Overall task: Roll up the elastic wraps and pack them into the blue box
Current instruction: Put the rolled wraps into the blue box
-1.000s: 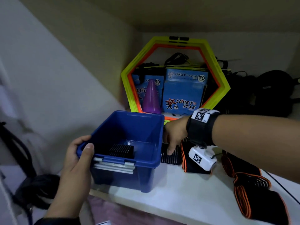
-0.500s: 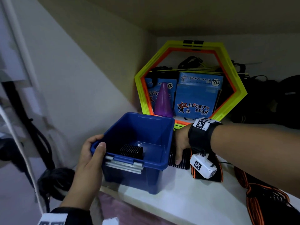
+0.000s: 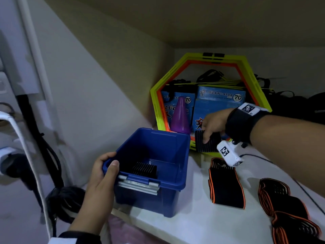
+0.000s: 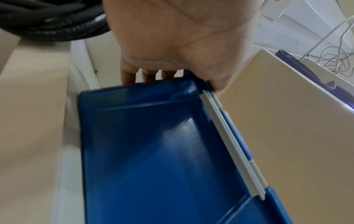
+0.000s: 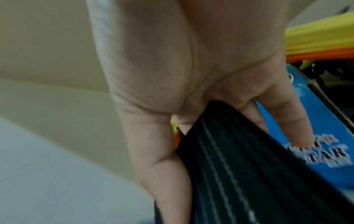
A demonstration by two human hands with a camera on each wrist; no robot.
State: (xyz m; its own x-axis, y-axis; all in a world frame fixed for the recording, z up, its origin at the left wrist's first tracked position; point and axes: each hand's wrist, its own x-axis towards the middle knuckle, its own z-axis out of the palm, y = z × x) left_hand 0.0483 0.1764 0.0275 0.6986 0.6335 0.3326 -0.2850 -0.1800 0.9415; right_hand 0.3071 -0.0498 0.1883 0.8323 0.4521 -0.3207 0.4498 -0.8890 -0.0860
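Observation:
The blue box (image 3: 182, 166) stands at the front left of the white shelf, with one rolled black striped wrap (image 3: 144, 170) on its floor. My left hand (image 3: 105, 170) grips the box's near left corner (image 4: 193, 84), thumb on the front rim and fingers over the side. My right hand (image 3: 209, 127) holds a rolled black wrap with pale stripes (image 3: 206, 144) lifted just right of the box's far corner; the right wrist view shows thumb and fingers clamped round that wrap (image 5: 239, 166). A rolled black-and-orange wrap (image 3: 226, 185) lies flat on the shelf. Unrolled black-and-orange wraps (image 3: 284, 205) lie at the right.
A yellow-and-orange hexagon frame (image 3: 207, 59) leans on the back wall, with blue boxes (image 3: 218, 106) and a purple cone (image 3: 180, 117) in front of it. Black bags (image 3: 299, 106) fill the back right. A coiled black hose (image 3: 65, 199) and cables hang left of the shelf.
My right hand has lifted the striped black roll off the shelf beside the box and raised it. My left hand keeps its grip on the box corner. The head view shifted right.

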